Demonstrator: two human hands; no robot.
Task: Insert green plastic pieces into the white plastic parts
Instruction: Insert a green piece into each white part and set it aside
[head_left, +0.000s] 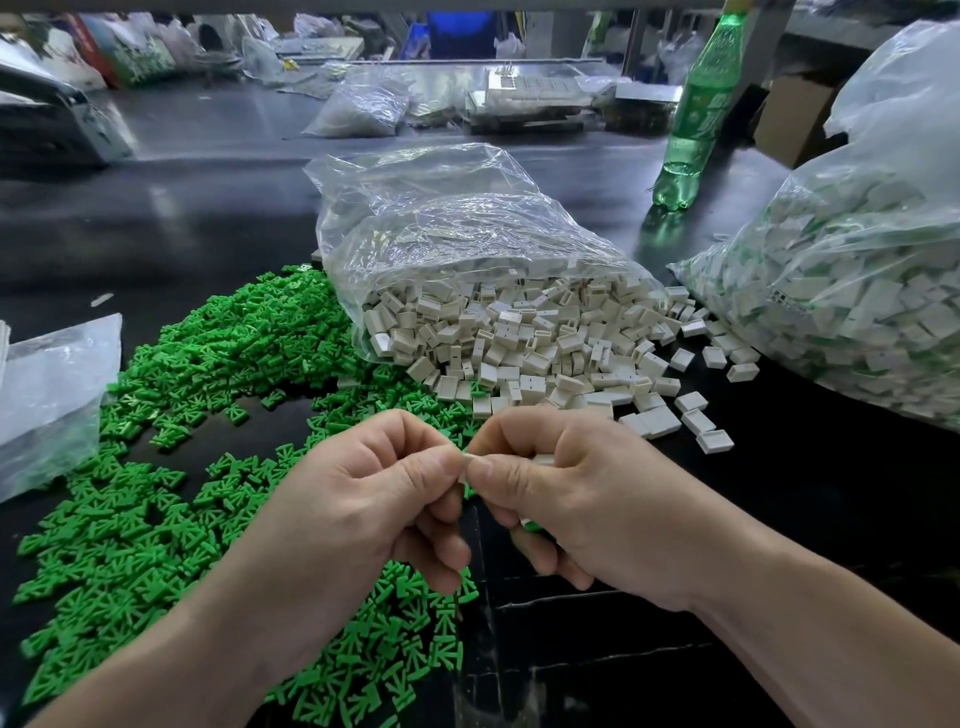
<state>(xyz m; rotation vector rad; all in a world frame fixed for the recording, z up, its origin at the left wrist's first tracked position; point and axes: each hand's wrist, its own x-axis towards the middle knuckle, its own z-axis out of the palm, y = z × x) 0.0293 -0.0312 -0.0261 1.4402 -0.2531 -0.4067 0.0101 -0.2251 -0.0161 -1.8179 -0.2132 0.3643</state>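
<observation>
Bright, even overhead light glared off the dark bench (218, 218). Wide-angle distortion bent the edges. The background was soft.

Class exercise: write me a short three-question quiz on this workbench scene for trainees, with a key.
1. True or false: the green pieces lie loose on the table, left of the white parts.
2. What stands upright beyond the white parts? A green bottle; B red can; C paper cup.
3. What colour is the small part pinched between the left hand and right hand?
Key: 1 true; 2 A; 3 white.
</observation>
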